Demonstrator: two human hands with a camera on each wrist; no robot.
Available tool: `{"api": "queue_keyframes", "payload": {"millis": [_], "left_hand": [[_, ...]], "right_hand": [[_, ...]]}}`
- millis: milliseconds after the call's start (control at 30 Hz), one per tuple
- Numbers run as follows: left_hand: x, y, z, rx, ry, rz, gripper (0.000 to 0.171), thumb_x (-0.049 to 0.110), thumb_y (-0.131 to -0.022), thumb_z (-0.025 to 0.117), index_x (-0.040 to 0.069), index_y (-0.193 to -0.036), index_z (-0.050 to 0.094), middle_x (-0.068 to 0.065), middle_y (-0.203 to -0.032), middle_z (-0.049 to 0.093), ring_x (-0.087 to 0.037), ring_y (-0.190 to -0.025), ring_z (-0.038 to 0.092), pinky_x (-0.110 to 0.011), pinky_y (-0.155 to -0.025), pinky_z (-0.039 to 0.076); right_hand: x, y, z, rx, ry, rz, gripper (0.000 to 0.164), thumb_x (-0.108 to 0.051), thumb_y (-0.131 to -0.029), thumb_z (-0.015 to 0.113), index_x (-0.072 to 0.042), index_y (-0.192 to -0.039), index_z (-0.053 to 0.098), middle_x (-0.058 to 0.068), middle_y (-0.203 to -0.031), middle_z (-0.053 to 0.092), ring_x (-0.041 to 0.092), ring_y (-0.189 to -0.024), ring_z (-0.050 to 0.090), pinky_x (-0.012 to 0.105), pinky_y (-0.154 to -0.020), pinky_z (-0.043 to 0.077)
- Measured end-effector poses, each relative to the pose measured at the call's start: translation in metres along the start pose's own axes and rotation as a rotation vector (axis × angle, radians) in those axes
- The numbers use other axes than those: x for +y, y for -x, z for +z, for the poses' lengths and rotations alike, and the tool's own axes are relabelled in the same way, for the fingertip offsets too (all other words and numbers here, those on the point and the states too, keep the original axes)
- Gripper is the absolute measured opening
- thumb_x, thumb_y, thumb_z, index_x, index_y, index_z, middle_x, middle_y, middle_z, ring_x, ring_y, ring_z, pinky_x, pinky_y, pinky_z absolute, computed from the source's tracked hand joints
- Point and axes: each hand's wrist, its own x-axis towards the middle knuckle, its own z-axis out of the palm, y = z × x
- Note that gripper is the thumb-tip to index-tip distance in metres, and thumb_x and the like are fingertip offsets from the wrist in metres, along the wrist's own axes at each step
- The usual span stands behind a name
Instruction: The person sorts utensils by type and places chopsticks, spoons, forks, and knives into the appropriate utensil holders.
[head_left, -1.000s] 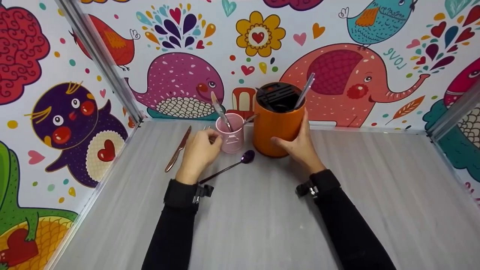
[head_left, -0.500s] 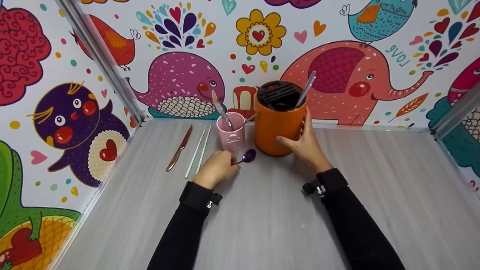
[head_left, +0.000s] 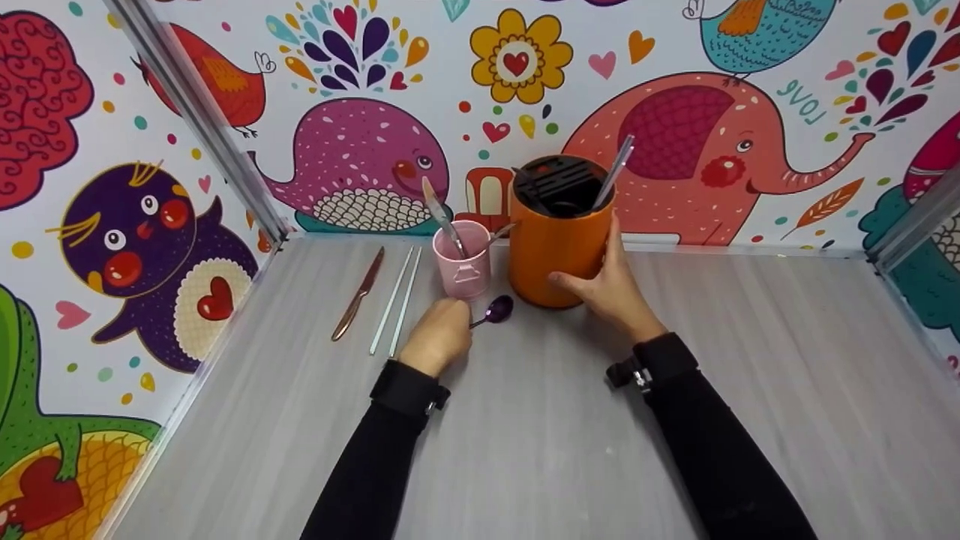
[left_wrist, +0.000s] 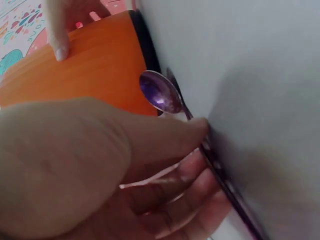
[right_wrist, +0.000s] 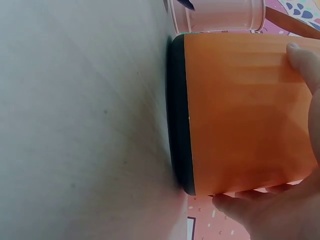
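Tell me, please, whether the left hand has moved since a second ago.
Yes; in the head view, the left hand has moved rightward and nearer, judged against the pink cup, from its left side to its near side.

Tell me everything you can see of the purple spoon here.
The purple spoon has a glossy, metallic-looking oval bowl and a long, slim, darker handle. The left hand pinches that handle just below the bowl. The spoon lies close along the table, in front of the pink cup, its bowl end toward the orange holder. Whether it touches the table is hard to tell.
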Motion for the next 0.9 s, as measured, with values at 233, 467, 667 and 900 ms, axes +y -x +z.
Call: {"api": "queue_keyframes", "payload": {"millis": [233, 467, 667, 900], "left_hand": [[0.005, 0.001, -0.004, -0.032, -0.029, -0.035, 0.016, -0.004, -0.079, 0.072, 0.012, -0.076, 0.07, -0.013, -0.097, 0.078, -0.031, -0.088, 0.074, -0.048, -0.083, 0.064], [0.018, 0.012, -0.027, -0.088, 0.114, 0.036, 0.02, -0.003, -0.081, 0.07, 0.013, -0.087, 0.08, -0.005, -0.09, 0.077, -0.024, -0.084, 0.07, -0.042, -0.079, 0.061], [0.061, 0.043, -0.079, -0.109, 0.2, 0.116, 0.018, -0.004, -0.093, 0.069, 0.003, -0.101, 0.083, -0.01, -0.098, 0.079, -0.026, -0.09, 0.069, -0.045, -0.087, 0.062], [0.073, 0.048, -0.099, 0.029, 0.286, 0.254, 0.01, 0.003, -0.101, 0.074, 0.002, -0.109, 0.08, -0.013, -0.107, 0.078, -0.027, -0.1, 0.07, -0.046, -0.098, 0.061]], "right_hand": [[-0.026, 0.009, -0.002, -0.013, -0.001, 0.028, 0.137, -0.031, -0.09, 0.095, -0.024, -0.178, -0.01, 0.006, -0.185, 0.017, 0.031, -0.167, 0.031, 0.058, -0.141, 0.018], [-0.003, 0.0, -0.001, 0.008, 0.017, 0.024, 0.139, -0.039, -0.086, 0.097, -0.034, -0.177, -0.008, -0.001, -0.184, 0.02, 0.026, -0.166, 0.033, 0.057, -0.141, 0.02], [0.007, -0.002, -0.001, 0.021, 0.037, -0.008, 0.14, -0.045, -0.084, 0.097, -0.039, -0.176, -0.008, -0.003, -0.185, 0.019, 0.025, -0.166, 0.034, 0.058, -0.14, 0.023], [0.007, -0.002, -0.001, 0.018, 0.014, 0.007, 0.139, -0.045, -0.085, 0.097, -0.038, -0.176, -0.008, -0.001, -0.184, 0.02, 0.025, -0.165, 0.035, 0.058, -0.14, 0.024]]}}
